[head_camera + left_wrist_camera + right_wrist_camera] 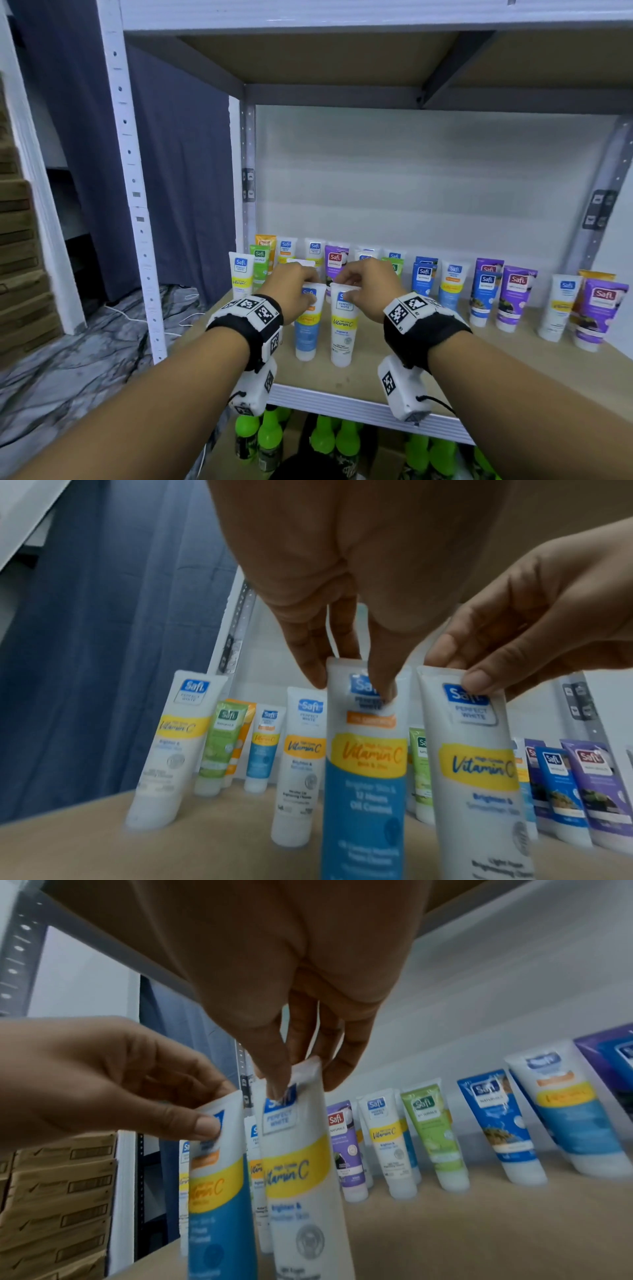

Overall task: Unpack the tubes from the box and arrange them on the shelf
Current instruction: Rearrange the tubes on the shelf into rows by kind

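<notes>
Two tubes stand cap-down, side by side, at the front of the wooden shelf. My left hand pinches the crimped top of the blue-and-white Vitamin C tube. My right hand pinches the top of the white Vitamin C tube. Thumb and fingers of each hand close on the tube's flat end. Behind them, several more tubes in white, green, purple and blue stand in rows. No box is in view.
A shelf board runs overhead, with white uprights at the left. Purple and white tubes fill the shelf's right end. Green-capped bottles sit on the level below. Stacked cardboard cartons lie to the left.
</notes>
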Demonstrator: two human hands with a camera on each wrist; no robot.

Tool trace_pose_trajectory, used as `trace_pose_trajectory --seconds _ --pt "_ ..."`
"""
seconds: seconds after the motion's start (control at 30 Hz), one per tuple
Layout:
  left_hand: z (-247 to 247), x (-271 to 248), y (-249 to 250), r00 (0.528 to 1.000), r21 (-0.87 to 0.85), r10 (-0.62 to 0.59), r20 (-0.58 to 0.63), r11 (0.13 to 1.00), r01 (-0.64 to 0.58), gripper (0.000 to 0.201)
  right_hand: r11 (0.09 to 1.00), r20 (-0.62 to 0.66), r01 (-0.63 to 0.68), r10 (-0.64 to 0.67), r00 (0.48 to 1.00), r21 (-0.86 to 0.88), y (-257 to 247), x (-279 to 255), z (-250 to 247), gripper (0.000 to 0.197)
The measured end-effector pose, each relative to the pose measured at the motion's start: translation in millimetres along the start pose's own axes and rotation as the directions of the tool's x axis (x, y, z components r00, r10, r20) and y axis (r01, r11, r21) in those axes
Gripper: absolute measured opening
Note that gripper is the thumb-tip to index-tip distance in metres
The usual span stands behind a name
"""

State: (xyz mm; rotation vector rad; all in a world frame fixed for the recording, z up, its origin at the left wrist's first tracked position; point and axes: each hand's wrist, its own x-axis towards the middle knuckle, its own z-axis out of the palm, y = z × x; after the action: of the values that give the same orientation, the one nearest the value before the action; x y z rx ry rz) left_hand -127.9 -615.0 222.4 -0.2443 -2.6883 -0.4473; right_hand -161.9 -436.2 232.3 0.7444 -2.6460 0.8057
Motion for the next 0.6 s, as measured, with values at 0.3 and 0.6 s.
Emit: trace_pose_trajectory --seconds 0.3,0.6 --pt "42.0 -19.8 -18.7 0.958 -0.406 -0.285 -0.022 0.879 0.252 0.072 0.926 0.003 -0.245 0.255 0.967 0.287 25.9 -29.0 34.9 0.058" --pt "55.3 -28.2 -26.8 0.944 -0.312 -0.328 0.028 0.894 0.32 0.028 0.89 0.029 -0.329 0.337 0.941 0.315 29.4 -33.1 63.6 0.035"
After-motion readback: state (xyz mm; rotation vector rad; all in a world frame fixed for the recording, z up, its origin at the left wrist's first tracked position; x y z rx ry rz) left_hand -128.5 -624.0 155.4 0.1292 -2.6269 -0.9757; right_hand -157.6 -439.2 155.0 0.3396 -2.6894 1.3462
